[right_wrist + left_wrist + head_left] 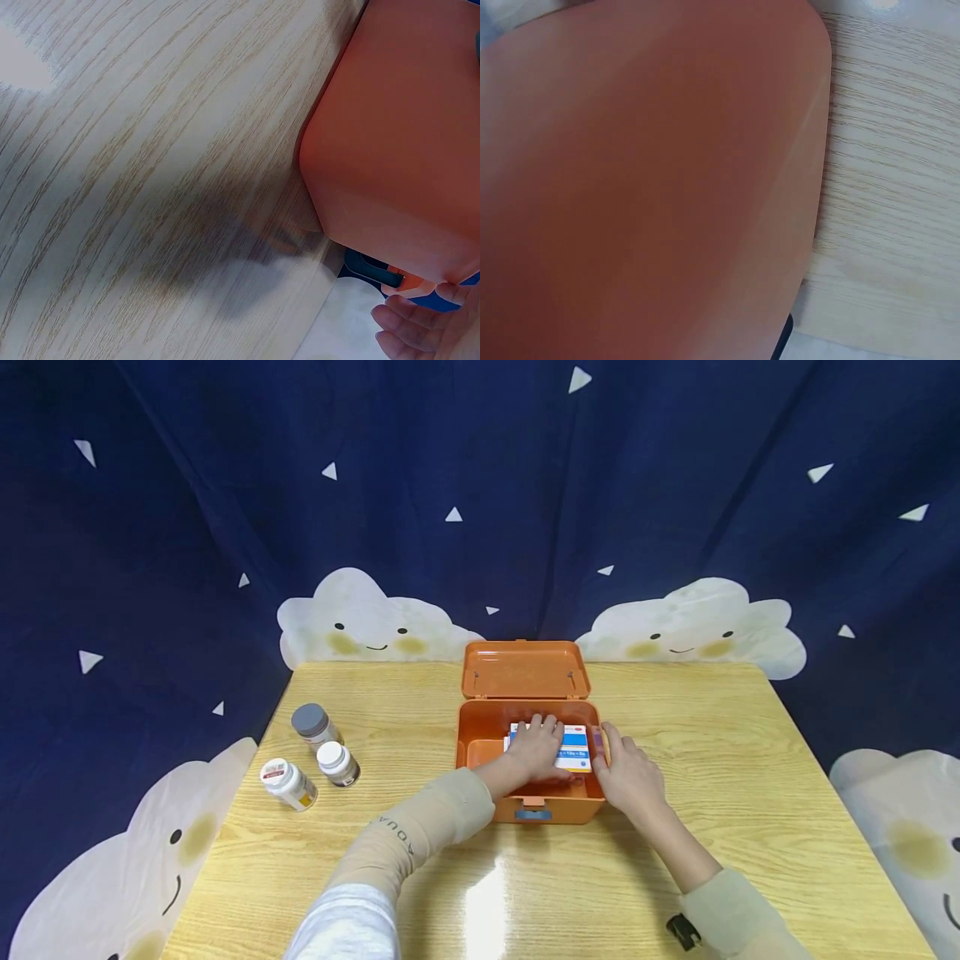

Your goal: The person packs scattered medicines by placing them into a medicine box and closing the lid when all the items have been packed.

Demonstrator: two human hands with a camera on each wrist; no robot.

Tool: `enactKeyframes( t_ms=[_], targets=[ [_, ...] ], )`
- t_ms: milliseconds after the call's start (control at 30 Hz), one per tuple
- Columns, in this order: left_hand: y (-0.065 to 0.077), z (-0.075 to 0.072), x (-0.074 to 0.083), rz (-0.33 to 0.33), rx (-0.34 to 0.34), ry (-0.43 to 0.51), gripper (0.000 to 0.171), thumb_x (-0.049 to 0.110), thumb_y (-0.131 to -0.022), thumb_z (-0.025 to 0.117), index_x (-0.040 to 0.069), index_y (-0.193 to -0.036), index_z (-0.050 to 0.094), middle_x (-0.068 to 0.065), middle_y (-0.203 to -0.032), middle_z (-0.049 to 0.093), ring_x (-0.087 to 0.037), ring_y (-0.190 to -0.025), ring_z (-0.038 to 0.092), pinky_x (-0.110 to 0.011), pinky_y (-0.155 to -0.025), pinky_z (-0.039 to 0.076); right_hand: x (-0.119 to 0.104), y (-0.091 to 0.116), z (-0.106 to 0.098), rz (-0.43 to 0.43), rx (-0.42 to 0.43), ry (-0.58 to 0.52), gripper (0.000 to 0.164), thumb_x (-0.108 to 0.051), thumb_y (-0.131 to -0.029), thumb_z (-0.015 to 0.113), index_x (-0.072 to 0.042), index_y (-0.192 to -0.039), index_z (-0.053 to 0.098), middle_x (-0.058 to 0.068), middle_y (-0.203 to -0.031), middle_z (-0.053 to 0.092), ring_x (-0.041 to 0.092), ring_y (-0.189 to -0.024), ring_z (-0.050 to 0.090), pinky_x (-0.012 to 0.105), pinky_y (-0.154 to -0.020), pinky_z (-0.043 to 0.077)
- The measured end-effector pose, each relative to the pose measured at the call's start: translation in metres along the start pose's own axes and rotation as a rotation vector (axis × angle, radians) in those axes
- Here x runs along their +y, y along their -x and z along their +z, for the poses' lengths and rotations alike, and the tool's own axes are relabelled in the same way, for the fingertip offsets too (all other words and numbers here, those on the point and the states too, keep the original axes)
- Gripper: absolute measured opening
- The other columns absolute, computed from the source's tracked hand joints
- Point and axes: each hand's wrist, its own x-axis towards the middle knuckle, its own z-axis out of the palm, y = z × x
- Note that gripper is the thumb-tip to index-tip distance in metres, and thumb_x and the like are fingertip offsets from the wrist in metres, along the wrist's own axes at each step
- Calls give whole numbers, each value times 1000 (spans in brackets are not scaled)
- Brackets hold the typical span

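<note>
An orange lidded storage box (472,811) stands open on the table, its lid (525,670) tipped back. My left hand (534,752) reaches inside, and its fingers rest spread over a white-and-blue medicine carton (576,750). A small white edge shows beside the carton, mostly hidden by that hand. At the box's right rim is my right hand (633,774), thumb right at the edge and fingers loosely extended along the outside. In the right wrist view its fingers (409,322) show past the box's orange wall (397,142). Orange wall (645,180) fills most of the left wrist view.
Three bottles stand together at the table's left: a grey-capped one (313,724), a white-capped dark one (339,765) and a white one with a yellow label (291,786). A dark blue curtain (420,460) with clouds hangs behind the wooden table (720,752).
</note>
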Motion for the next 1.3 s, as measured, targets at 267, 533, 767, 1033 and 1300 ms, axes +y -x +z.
enactKeyframes(
  t_ms=[267,533,767,1033,1300],
  targets=[
    [0,-2,-3,4,13,31,89,71,-71,55,11,-135,42,-4,-127,38,-25,-113,40,-42,-92,42,0,0,0,9,-11,-7,55,-27,-90,45,-7,-139,29,26,-118,50,42,-96,54,56,-72,44],
    [4,-9,-5,-5,-45,60,86,69,-73,56,17,-139,38,-3,-134,39,-24,-119,39,-50,-94,37,1,-1,1,20,-21,-2,56,-27,-90,45,-7,-140,28,26,-118,50,42,-95,53,56,-73,44],
    [13,-18,-16,32,-82,124,80,63,-78,54,21,-143,32,-1,-143,33,-25,-129,31,-49,-103,29,0,-2,1,25,-36,-4,56,-27,-91,45,-7,-140,27,27,-120,48,43,-98,52,57,-76,43],
    [30,-30,-37,93,24,140,71,58,-83,52,24,-142,32,1,-146,31,-22,-132,29,-46,-106,24,0,-1,0,24,-34,-16,56,-27,-91,45,-7,-140,27,26,-121,48,43,-100,52,57,-77,42],
    [49,-35,-55,117,219,76,66,54,-86,50,21,-141,34,-1,-143,35,-22,-130,31,-46,-106,22,0,-1,0,25,-35,-13,55,-26,-91,44,-7,-140,28,26,-119,49,42,-96,53,56,-75,43]
  ],
)
